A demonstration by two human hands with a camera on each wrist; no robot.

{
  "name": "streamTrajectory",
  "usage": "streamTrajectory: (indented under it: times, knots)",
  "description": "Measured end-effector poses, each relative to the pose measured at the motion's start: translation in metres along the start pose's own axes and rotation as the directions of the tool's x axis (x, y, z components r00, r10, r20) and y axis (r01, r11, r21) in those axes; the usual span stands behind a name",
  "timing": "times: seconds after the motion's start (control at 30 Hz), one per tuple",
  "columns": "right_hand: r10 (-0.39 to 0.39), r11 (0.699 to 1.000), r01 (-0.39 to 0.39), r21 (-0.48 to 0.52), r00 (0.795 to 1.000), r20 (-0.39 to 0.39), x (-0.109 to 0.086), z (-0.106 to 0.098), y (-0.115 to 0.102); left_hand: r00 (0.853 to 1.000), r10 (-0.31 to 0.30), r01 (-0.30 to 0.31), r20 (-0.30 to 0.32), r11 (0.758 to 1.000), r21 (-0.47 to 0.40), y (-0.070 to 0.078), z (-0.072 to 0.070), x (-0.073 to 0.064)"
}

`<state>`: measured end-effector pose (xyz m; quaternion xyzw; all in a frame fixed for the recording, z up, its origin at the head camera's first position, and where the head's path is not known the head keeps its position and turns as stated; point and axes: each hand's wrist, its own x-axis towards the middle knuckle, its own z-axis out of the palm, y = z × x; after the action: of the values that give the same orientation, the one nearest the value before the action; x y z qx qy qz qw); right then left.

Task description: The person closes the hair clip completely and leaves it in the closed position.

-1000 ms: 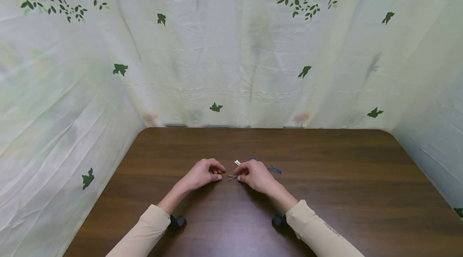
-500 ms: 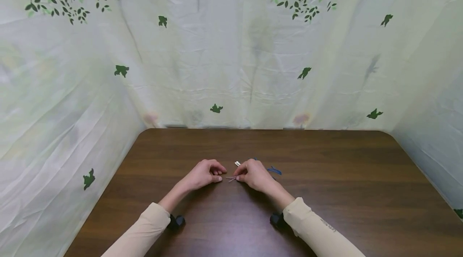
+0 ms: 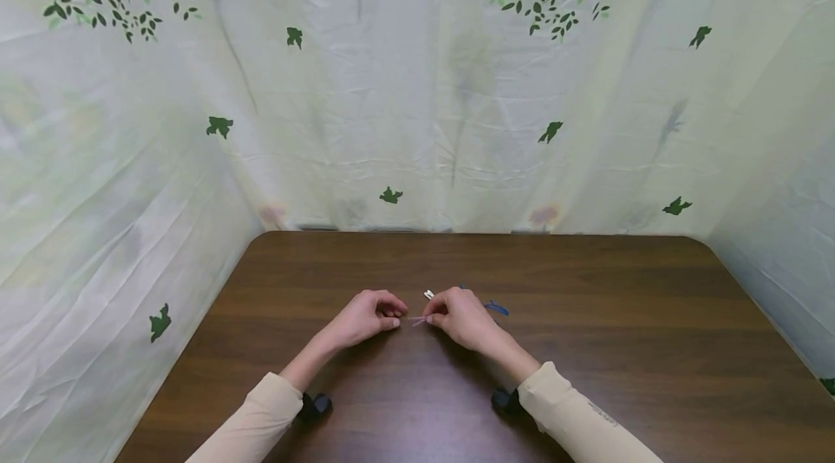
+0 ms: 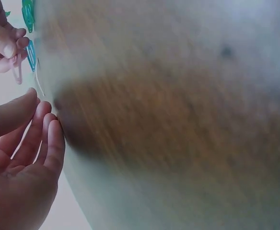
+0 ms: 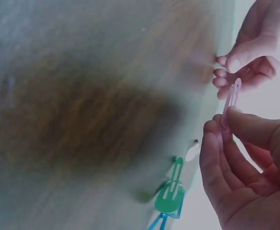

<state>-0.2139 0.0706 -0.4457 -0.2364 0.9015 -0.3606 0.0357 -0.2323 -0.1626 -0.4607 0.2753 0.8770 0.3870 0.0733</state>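
Observation:
In the head view, my right hand (image 3: 462,319) pinches a pink snap hair clip (image 3: 417,320) between thumb and fingers, above the table. The clip looks opened, its two parts spread, in the right wrist view, where the pink clip (image 5: 229,103) points toward the other hand. My left hand (image 3: 369,316) is just left of the clip, fingers loosely bent, holding nothing. A small gap lies between its fingertips and the clip. Beyond the right hand is a white clip (image 3: 428,294), and a blue clip (image 3: 497,308) lies to its right.
A green hair clip (image 5: 169,197) lies over blue ones beside the right hand in the right wrist view. The brown wooden table (image 3: 417,390) reaches back to a pale leaf-printed curtain (image 3: 417,86). Dark wrist cameras (image 3: 317,405) sit under both forearms.
Both hands stay almost in place. The pink clip turns slightly in the right fingers, and its spread prongs shift a little in the head view.

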Motion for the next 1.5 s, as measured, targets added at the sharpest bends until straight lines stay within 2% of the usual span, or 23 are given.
streamTrajectory:
  times: [0.27,0.47,0.8,1.03,1.3,1.5]
  knots:
    - [-0.033,0.999,0.034,0.017,0.997,-0.074,-0.015,-0.009,-0.005,0.999,-0.041,0.040,-0.033,0.998,-0.041,0.011,-0.001,-0.004]
    - [-0.004,0.998,0.013,0.065,0.990,-0.143,-0.027,-0.012,-0.006,0.996,-0.046,0.040,-0.082,0.996,-0.078,0.021,0.000,-0.005]
    - [0.021,0.990,0.016,0.141,0.967,-0.253,-0.045,-0.016,-0.012,0.991,-0.031,0.010,-0.132,0.988,-0.155,0.038,0.012,-0.008]
    - [0.011,0.984,0.049,0.170,0.943,-0.332,-0.055,-0.020,-0.019,0.984,-0.019,-0.017,-0.180,0.980,-0.199,0.049,0.015,-0.012]
    - [0.026,0.975,0.056,0.217,0.933,-0.360,-0.066,-0.025,-0.027,0.977,-0.030,-0.023,-0.210,0.969,-0.245,0.066,0.015,-0.016]
    - [0.014,0.968,0.088,0.233,0.914,-0.406,-0.076,-0.027,-0.032,0.976,-0.016,-0.050,-0.219,0.955,-0.292,0.077,0.017,-0.021]
